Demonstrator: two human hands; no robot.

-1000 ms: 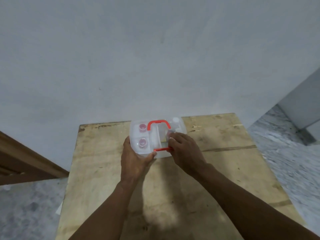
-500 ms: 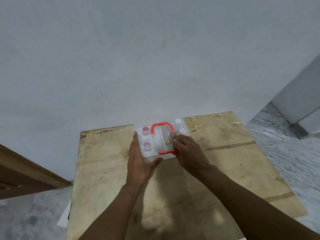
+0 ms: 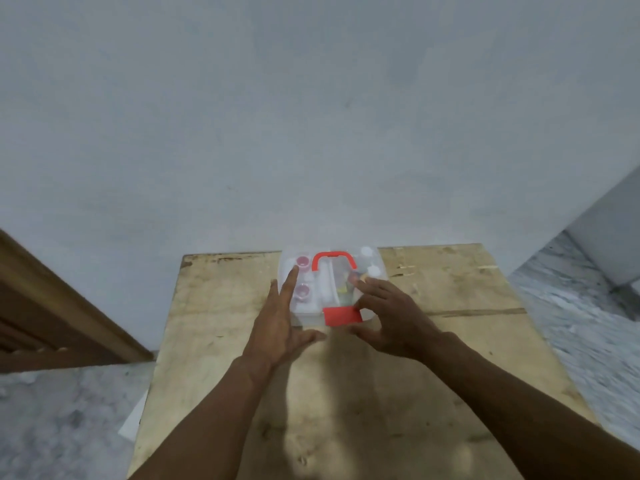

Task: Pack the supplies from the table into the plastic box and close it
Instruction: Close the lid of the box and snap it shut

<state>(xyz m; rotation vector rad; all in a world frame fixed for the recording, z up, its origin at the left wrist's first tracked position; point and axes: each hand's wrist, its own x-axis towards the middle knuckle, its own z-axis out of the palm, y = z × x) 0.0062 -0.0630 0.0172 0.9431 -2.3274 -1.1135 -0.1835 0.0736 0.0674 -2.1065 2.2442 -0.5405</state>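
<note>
Now, seen from my head camera, the clear plastic box with its see-through lid (image 3: 332, 282) sits on the worn pale plywood table (image 3: 221, 306), at the far edge next to the grey-white wall (image 3: 311, 116). Its lid lies down flat on the box, the curved red carry handle (image 3: 334, 258) lies on top toward the wall, and the flat red latch tab (image 3: 342, 315) faces me on the near side.

My left hand (image 3: 280, 320) is spread flat along the box's left side, fingers straight and unclenched, the tips lying against the lid; it grasps nothing. My right hand (image 3: 391, 317) is curved loosely at the box's near right corner, fingers over the lid, thumb low beside the latch tab. Whether it presses the box or only hovers just off it, I cannot tell, but it is not clenched around anything.

Through the lid I can make out two small round pink-capped jars (image 3: 302, 276) in the left part, and two white bottle caps (image 3: 370, 260) at the far right. Other small coloured bits near my right fingertips are too blurred to name.
</note>
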